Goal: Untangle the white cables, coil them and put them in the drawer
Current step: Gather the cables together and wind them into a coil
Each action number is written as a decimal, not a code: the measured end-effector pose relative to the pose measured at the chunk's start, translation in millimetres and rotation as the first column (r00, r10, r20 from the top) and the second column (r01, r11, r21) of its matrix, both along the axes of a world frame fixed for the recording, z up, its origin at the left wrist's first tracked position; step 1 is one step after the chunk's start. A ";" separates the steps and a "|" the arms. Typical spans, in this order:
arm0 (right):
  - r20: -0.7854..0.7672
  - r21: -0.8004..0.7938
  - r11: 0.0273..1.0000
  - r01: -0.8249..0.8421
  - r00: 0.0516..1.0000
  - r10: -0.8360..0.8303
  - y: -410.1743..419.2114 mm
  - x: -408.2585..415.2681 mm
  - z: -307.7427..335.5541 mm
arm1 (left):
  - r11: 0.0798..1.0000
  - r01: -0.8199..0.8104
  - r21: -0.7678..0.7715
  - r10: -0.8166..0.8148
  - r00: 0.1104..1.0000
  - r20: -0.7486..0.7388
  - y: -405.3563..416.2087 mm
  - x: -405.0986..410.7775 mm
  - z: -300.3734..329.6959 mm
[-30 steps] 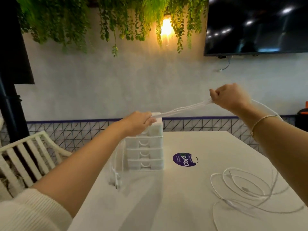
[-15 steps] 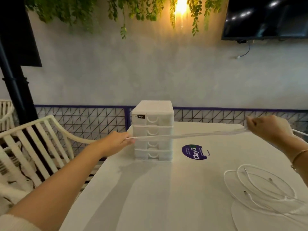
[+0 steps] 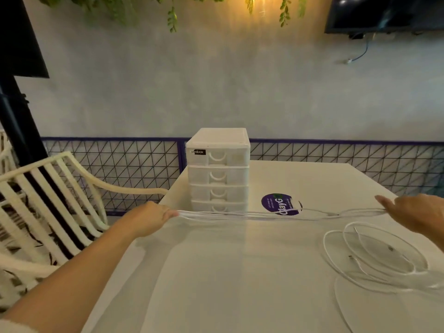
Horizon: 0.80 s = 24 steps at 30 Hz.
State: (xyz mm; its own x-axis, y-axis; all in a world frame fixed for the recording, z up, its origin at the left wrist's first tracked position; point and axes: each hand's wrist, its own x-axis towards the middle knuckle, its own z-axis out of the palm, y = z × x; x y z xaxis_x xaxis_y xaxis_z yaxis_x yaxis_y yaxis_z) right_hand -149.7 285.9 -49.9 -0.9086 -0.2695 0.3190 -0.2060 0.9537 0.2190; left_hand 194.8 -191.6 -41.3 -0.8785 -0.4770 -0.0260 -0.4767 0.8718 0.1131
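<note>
White cables (image 3: 252,215) run as a folded bundle of several strands, stretched low over the table (image 3: 240,272) in front of the drawer unit (image 3: 217,169), crossing the purple sticker (image 3: 280,204). The left hand (image 3: 150,218) grips the bundle's left end with its fingers curled round the strands. The right hand (image 3: 413,215) is at the other end with its fingers extended and loosely spread over the strands — whether it actually pinches them cannot be told, since that side is blurred. A second cable (image 3: 374,255) lies in loose, wide loops on the table just below the right hand, apart from the stretched bundle.

The step in hand appears to be laying the strands out straight before coiling. To do it well, the person would keep the left grip firm so the folds stay even, and keep only light tension — a hard pull could tighten any remaining crossing rather than free it. The bundle should be kept clear of the loose loops so the two do not catch again. Folding the length into a compact coil comes next, small enough for one of the four drawers, all of which look closed; one will need opening, which calls for a free hand.
</note>
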 end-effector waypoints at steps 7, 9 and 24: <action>-0.053 -0.212 0.955 -0.205 0.979 0.199 -104.6 67.5 28.6 | 0.982 0.102 0.158 -0.104 0.995 0.006 39.1 -16.6 18.6; 0.027 -0.460 0.758 -0.462 0.846 0.532 -161.2 121.4 31.8 | 0.963 0.158 0.217 -0.159 0.987 -0.013 58.9 -22.2 25.4; 0.223 -0.697 0.601 -0.390 0.680 0.699 -260.7 235.0 9.7 | 0.396 0.229 0.889 -0.096 0.973 -0.208 73.0 -9.9 2.2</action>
State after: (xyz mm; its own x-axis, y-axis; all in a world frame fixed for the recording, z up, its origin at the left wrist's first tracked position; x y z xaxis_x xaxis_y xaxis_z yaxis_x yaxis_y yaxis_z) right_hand 85.3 25.2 -40.2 -0.7106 -0.6737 0.2029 -0.6480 0.5144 -0.5616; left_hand 184.8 -118.5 -39.2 -0.9643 -0.0808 -0.2522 -0.2648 0.2871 0.9206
